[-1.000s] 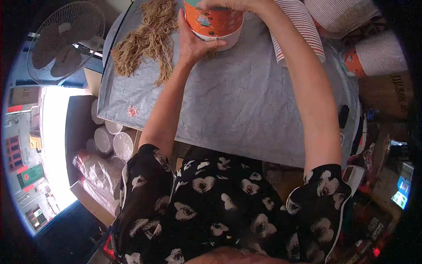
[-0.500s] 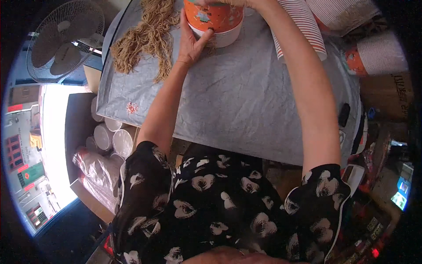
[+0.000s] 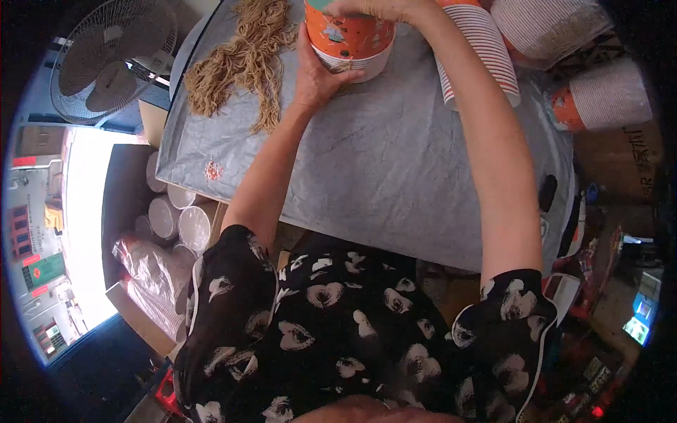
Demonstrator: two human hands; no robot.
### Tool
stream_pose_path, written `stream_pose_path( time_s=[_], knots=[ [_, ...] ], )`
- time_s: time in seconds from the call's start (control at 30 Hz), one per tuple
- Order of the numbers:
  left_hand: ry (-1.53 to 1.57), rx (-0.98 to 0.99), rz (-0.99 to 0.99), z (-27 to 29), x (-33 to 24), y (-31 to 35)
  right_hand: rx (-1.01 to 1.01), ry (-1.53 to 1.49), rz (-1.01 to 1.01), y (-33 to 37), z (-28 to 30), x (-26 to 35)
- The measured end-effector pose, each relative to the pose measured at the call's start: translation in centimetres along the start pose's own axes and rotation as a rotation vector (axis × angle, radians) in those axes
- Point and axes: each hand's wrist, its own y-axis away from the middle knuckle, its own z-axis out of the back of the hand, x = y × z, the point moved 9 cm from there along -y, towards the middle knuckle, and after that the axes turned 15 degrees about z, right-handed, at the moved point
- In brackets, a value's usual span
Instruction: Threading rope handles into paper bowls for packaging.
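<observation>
A stack of orange printed paper bowls [image 3: 349,39] with white rims stands upside down at the top edge of the view. My left hand [image 3: 319,81] is wrapped around its lower left side, the thumb lying across the white rims. Over the top of the stack bends my right hand [image 3: 377,7], its curled fingers against the upper edge, beside a pale green patch. The frame's top edge cuts off part of this hand and the stack's top. Left of the bowls lies a loose bundle of tan strings [image 3: 243,67], spread over the grey-covered table [image 3: 395,169].
More nested bowls [image 3: 476,53] lie right of my right forearm, with wrapped stacks [image 3: 610,95] farther right. A small black object [image 3: 548,192] sits at the table's right edge. At left are a fan [image 3: 113,60] and a carton of wrapped white-ended stacks [image 3: 166,218].
My left thumb has moved down from the orange side onto the white rims. My right hand has shifted slightly and shows more over the stack's top. The whole view has shifted a little.
</observation>
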Motion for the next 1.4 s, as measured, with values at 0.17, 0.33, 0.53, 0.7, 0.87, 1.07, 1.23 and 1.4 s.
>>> stream_pose_path(
  time_s=[0.17,0.33,0.53,0.7,0.87,1.07,1.23,1.4],
  knots=[
    [0.001,0.058,0.018,1.2,2.3,0.9,-0.192,0.042,0.138,1.1,0.2,-0.1],
    [-0.066,0.025,0.215,4.9,6.1,5.1,-0.583,0.049,0.332,7.7,-1.9,-3.1],
    [-0.030,-0.103,0.268,4.5,2.9,11.0,-0.672,-0.109,-0.044,22.5,-11.6,-10.5],
    [0.055,0.292,0.188,-2.5,-1.4,10.8,-0.657,0.008,-0.006,27.3,-17.3,-6.4],
    [0.229,0.273,0.545,-4.7,4.0,6.0,-0.645,0.000,0.014,27.7,-16.8,-5.2],
    [-0.044,-0.229,0.426,5.5,7.9,6.9,-0.657,-0.015,-0.037,27.6,-16.7,-5.7],
    [-0.337,-0.200,0.164,3.1,3.0,6.5,-0.680,0.018,0.004,27.6,-16.3,-5.3],
    [-0.350,-0.173,0.248,0.1,2.3,4.9,-0.671,-0.063,-0.030,27.5,-16.6,-5.2]
  ],
)
